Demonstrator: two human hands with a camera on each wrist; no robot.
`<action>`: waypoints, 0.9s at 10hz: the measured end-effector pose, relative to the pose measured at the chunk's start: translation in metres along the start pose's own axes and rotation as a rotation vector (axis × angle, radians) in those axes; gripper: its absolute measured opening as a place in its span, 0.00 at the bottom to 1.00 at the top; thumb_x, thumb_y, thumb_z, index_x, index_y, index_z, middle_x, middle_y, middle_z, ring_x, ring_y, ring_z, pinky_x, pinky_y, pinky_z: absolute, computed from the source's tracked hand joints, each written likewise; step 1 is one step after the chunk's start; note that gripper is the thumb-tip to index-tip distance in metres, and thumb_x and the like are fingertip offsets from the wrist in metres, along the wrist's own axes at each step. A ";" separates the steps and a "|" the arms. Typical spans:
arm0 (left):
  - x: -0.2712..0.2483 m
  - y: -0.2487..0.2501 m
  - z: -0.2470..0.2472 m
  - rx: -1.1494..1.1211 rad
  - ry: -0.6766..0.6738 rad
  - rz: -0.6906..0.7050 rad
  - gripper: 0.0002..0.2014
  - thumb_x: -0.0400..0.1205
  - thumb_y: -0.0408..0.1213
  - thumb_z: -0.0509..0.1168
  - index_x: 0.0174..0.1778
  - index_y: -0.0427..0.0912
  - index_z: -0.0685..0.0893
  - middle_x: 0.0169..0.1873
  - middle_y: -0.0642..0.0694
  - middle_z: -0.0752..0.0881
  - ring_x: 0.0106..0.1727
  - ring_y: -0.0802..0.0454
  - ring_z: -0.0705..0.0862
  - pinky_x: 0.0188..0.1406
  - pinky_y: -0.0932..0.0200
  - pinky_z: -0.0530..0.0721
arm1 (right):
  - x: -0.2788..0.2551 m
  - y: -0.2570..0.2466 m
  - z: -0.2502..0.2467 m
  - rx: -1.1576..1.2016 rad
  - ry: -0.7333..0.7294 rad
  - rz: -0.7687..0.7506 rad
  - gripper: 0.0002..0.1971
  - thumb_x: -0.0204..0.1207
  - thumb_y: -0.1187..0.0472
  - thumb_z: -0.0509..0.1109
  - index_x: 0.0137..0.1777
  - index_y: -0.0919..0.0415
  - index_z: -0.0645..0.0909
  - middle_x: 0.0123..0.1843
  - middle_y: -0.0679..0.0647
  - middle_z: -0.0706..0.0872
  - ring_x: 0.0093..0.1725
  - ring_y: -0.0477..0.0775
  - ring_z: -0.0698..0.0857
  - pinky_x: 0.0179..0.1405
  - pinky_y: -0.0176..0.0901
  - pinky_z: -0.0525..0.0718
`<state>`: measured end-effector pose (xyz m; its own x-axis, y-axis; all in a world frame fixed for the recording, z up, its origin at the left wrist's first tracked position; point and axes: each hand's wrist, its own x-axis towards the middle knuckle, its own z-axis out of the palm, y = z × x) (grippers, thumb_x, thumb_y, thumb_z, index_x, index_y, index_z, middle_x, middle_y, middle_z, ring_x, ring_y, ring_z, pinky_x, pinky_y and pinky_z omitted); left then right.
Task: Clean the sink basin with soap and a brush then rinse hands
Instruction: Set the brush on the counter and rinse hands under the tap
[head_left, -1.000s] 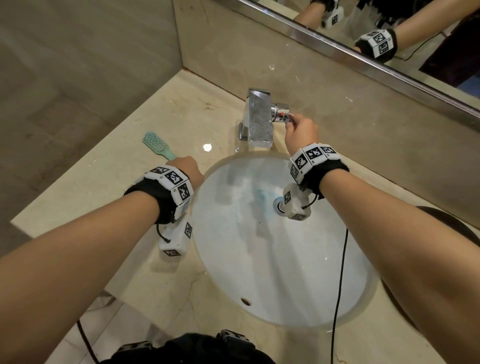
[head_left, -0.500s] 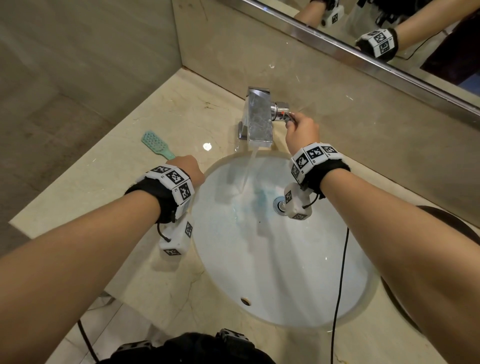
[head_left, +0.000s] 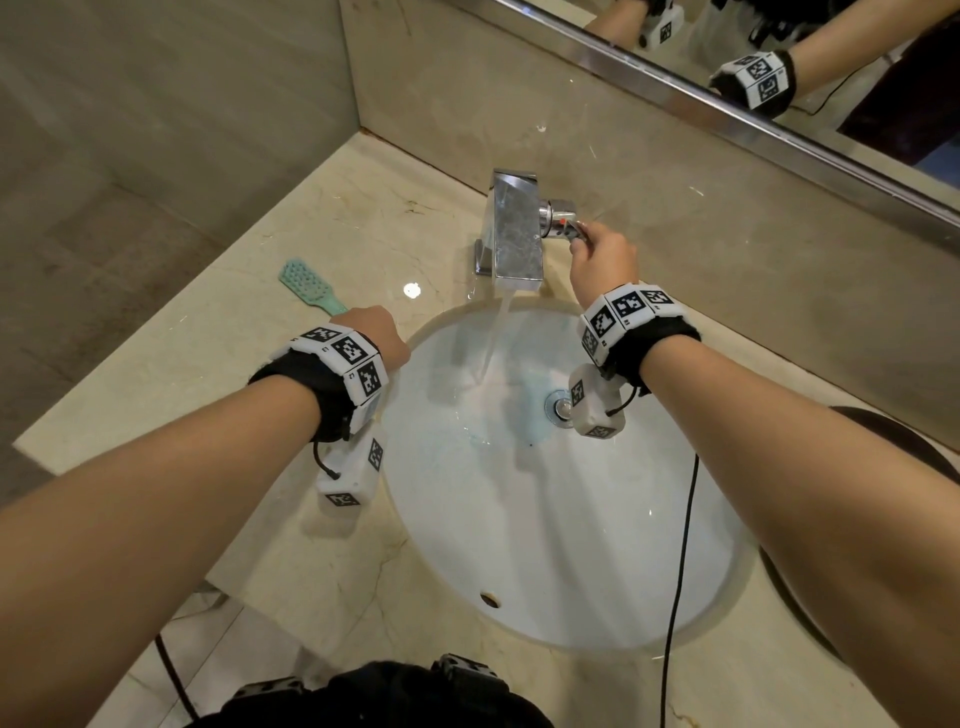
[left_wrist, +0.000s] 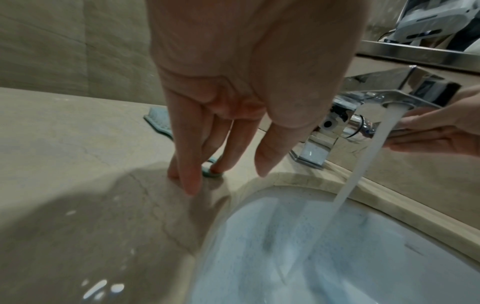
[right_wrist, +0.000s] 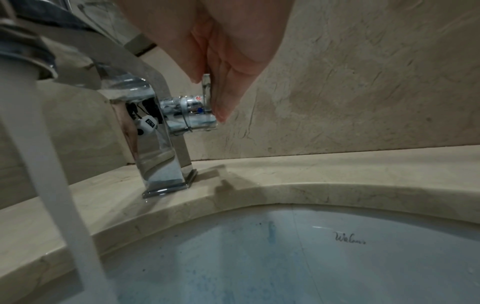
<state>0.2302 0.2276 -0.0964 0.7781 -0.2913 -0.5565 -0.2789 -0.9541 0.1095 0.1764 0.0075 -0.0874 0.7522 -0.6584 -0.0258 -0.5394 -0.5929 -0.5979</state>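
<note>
Teal brush (head_left: 306, 286) flat on counter (head_left: 218, 374) at basin's (head_left: 545, 519) 10 o'clock, probably light, stiff, wet-slick, best gripped mid-handle; left hand (head_left: 376, 338) relaxed, fingertips at handle end; right hand (head_left: 602, 260) pinching faucet lever (right_wrist: 206, 90).

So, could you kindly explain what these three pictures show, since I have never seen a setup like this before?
No machine here: a person wears three cameras, one on the head and one on each wrist, with checkered marker bands. The head view looks down on a white sink basin set in a marble counter. The left wrist view looks along the left hand, whose straight fingers touch the counter beside a teal brush. The right wrist view looks along the right hand, which pinches the tap handle of the chrome faucet. Water runs into the basin, where blue soap smears show near the drain. Above is a mirror.
</note>
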 end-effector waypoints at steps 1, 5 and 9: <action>0.000 0.000 0.000 0.002 0.001 0.000 0.14 0.79 0.36 0.62 0.27 0.39 0.70 0.25 0.45 0.75 0.25 0.51 0.71 0.23 0.63 0.67 | -0.001 0.000 0.000 -0.008 0.004 0.000 0.16 0.84 0.64 0.56 0.67 0.64 0.79 0.58 0.63 0.86 0.60 0.61 0.82 0.48 0.37 0.73; 0.002 -0.001 0.002 -0.001 0.013 0.005 0.15 0.79 0.35 0.62 0.27 0.39 0.69 0.24 0.45 0.74 0.25 0.51 0.70 0.24 0.63 0.67 | -0.001 0.000 0.000 -0.010 0.006 0.024 0.17 0.84 0.63 0.56 0.69 0.62 0.78 0.60 0.62 0.85 0.61 0.61 0.81 0.49 0.35 0.72; 0.003 -0.002 0.002 0.018 0.017 0.020 0.14 0.78 0.36 0.62 0.27 0.40 0.70 0.25 0.46 0.74 0.25 0.51 0.71 0.23 0.64 0.67 | -0.009 0.018 0.024 0.410 0.005 0.294 0.19 0.80 0.55 0.62 0.64 0.66 0.80 0.55 0.59 0.87 0.52 0.55 0.84 0.54 0.44 0.80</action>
<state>0.2321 0.2291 -0.0998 0.7813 -0.3120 -0.5405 -0.3046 -0.9465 0.1060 0.1691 0.0135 -0.1174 0.5883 -0.7731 -0.2370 -0.5342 -0.1516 -0.8317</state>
